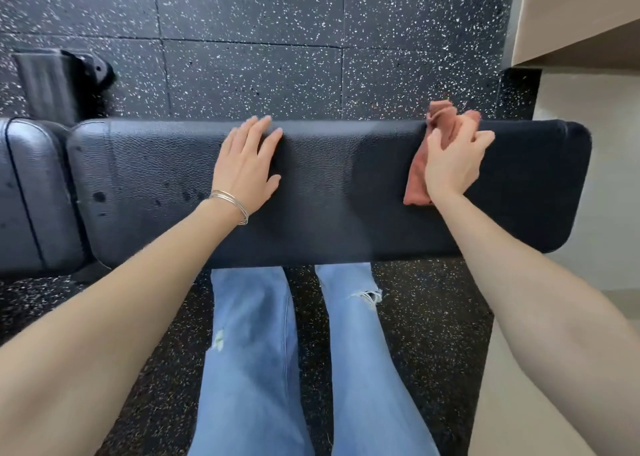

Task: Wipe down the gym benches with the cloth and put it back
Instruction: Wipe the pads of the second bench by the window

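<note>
Jeans [249,351] closest, below pad. Left hand [247,163] flat, fingers spread, bracing bench [346,196] mid-pad. Right hand [453,165] curled round bunched cloth [417,175] near bench's right end. Risk: wad overhangs far edge, loose grip drops it to floor [242,75]; bunching leaves patches unwiped.

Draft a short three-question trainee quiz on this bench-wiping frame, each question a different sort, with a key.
1. True or false: the left hand lies flat, fingers straight, on the black padded vinyl bench.
2. Which hand grips the crumpled reddish-pink cloth? A) left hand B) right hand C) neither
3. Fill in: the thin metal bangles sit on the ___ wrist.
Key: 1 true; 2 B; 3 left.
</note>
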`<act>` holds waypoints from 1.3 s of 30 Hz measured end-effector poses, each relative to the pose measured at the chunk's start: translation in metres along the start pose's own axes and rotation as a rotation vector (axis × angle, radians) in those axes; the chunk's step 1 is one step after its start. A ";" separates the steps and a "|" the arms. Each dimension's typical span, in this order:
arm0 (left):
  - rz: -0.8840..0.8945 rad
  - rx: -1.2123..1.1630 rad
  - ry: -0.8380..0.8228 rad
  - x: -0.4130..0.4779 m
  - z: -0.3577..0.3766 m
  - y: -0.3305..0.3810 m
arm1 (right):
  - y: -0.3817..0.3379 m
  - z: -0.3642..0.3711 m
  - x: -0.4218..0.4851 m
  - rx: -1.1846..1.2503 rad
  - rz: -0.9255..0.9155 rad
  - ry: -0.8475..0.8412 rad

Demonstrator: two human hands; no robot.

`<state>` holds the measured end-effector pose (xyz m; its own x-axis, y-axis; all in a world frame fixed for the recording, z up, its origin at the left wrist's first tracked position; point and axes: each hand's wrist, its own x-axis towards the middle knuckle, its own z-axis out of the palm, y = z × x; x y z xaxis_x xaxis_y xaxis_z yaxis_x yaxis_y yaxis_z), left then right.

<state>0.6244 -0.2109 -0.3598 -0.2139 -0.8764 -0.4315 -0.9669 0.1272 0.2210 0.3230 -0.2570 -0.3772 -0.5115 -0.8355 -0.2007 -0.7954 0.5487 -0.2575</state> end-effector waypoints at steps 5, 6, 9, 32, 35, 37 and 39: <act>-0.075 0.016 -0.001 -0.006 -0.009 -0.069 | -0.088 0.036 -0.033 -0.075 -0.037 -0.041; -0.092 0.022 -0.013 -0.008 -0.010 -0.082 | -0.110 0.044 -0.048 -0.097 -0.111 -0.061; -0.115 0.041 -0.059 -0.016 -0.011 -0.115 | -0.165 0.071 -0.103 -0.109 -0.316 -0.159; -0.005 -0.010 -0.120 -0.021 -0.016 -0.171 | -0.220 0.093 -0.170 -0.064 -0.224 -0.138; -0.017 0.007 -0.119 -0.027 -0.018 -0.180 | -0.206 0.084 -0.166 -0.040 -0.360 -0.219; -0.010 0.025 -0.113 -0.029 -0.018 -0.180 | -0.179 0.072 -0.149 -0.077 -0.441 -0.232; -0.045 0.022 -0.106 -0.030 -0.016 -0.174 | -0.139 0.058 -0.130 -0.094 -0.358 -0.171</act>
<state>0.8014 -0.2146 -0.3716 -0.1826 -0.8275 -0.5309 -0.9784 0.0998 0.1810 0.5190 -0.2229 -0.3705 -0.1419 -0.9523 -0.2702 -0.9436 0.2126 -0.2537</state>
